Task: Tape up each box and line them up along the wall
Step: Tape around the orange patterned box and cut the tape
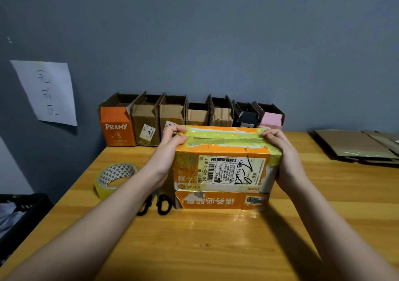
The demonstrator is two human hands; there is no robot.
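An orange and white cardboard box (224, 168) with a shipping label stands in the middle of the wooden table (216, 237), its top covered in yellowish tape. My left hand (170, 149) grips its top left end, fingers curled over the edge. My right hand (280, 151) grips the top right end the same way. A roll of clear yellowish tape (114, 178) lies to the left of the box. Black-handled scissors (157, 205) lie beside the box's lower left corner, partly hidden by my left forearm.
Several open boxes (190, 114) stand in a row against the blue-grey wall, the leftmost an orange box (116, 127). Flattened cardboard (356, 144) lies at the table's right. A paper sheet (47, 90) hangs on the wall. A dark crate (19, 213) sits low left.
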